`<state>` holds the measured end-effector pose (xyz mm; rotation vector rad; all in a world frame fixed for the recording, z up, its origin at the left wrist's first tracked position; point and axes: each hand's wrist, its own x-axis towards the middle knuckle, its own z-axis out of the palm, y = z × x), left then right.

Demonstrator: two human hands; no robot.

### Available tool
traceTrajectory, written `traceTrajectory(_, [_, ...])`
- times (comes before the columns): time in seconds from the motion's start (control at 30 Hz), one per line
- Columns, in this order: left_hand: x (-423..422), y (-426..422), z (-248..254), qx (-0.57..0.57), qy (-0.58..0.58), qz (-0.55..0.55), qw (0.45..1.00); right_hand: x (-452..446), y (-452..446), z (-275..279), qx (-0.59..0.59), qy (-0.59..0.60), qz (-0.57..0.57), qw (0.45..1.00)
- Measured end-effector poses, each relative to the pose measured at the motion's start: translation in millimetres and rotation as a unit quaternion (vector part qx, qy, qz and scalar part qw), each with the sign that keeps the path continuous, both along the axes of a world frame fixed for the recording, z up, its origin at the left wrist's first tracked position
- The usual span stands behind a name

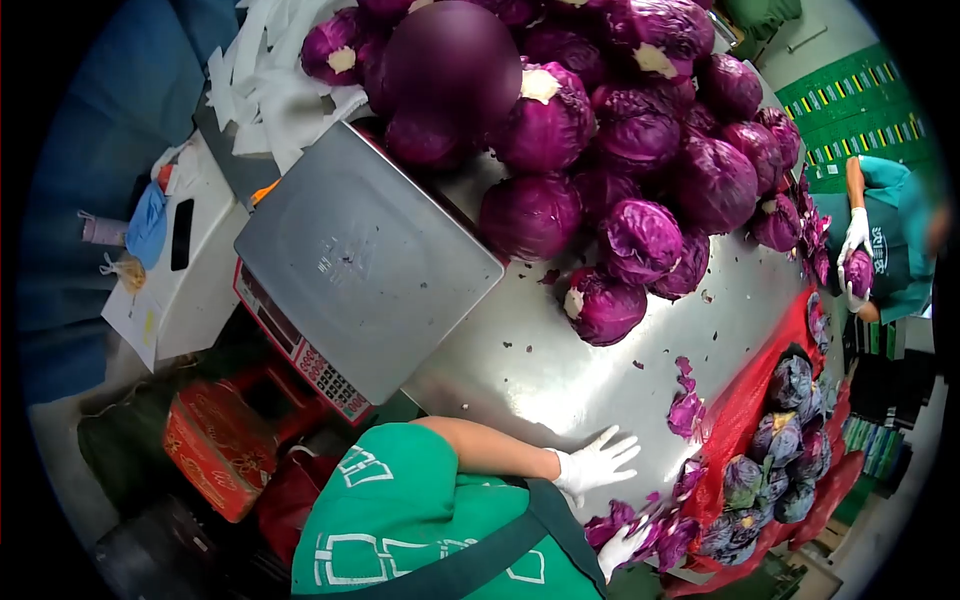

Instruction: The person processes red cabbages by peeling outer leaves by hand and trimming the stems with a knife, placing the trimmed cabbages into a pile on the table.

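Note:
My left hand [598,466], in a white glove, lies on the metal table [490,370] with its fingers spread and nothing in it. Below it in the view, my right hand [624,546], also gloved in white, is among loose purple cabbage leaves [678,540]. Its fingers are smeared by motion, so whether they grip a leaf is unclear. A large pile of red cabbages [640,130] covers the upper part of the table. Nearest to my left hand among these is a cabbage with a pale cut stem [605,305]. More leaf scraps [685,405] lie to the right.
A scale with a grey plate [365,240] stands left of the pile. A red net bag [735,410] with darker cabbages [778,437] lies right. At far right a co-worker [885,230] in white gloves holds a cabbage [857,273]. A red box [220,450] is lower left.

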<state>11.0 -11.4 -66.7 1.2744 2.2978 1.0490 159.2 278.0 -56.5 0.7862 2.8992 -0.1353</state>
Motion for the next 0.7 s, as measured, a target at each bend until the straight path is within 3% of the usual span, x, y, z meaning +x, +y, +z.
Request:
traceTrajectory(0.03, [1,7,-3,0.007,-0.001,-0.018,1.0,16,11,6,-0.023,-0.017,-0.013,1.0])
traceTrajectory(0.1, [2,19,-10,0.01,0.012,-0.056,0.998,57,42,10,-0.072,-0.057,-0.157,0.983])
traceTrajectory(0.13, [4,27,-15,0.018,0.011,-0.055,0.998,90,62,-5,-0.026,-0.032,-0.1,0.994])
traceTrajectory(0.17, [6,38,-22,0.025,0.024,-0.069,0.997,113,89,-8,-0.033,-0.036,-0.135,0.99])
traceTrajectory(0.4, [6,92,-31,0.059,0.009,-0.14,0.988,101,81,6,-0.115,0.059,-0.272,0.953])
traceTrajectory(0.47, [4,99,-29,0.057,-0.051,-0.128,0.989,87,77,2,-0.152,0.109,-0.289,0.939])
traceTrajectory(0.53, [-8,77,-6,0.083,-0.041,-0.081,0.992,65,76,-5,-0.202,0.175,-0.289,0.919])
traceTrajectory(0.6, [-29,59,18,0.189,-0.179,0.015,0.965,43,64,-11,-0.24,0.228,-0.255,0.908])
traceTrajectory(0.67, [-44,40,38,0.335,-0.025,0.206,0.919,-6,10,1,-0.259,0.248,-0.206,0.911])
traceTrajectory(0.7, [-59,19,57,0.334,-0.067,0.213,0.916,-25,-12,-1,-0.265,0.244,-0.159,0.919])
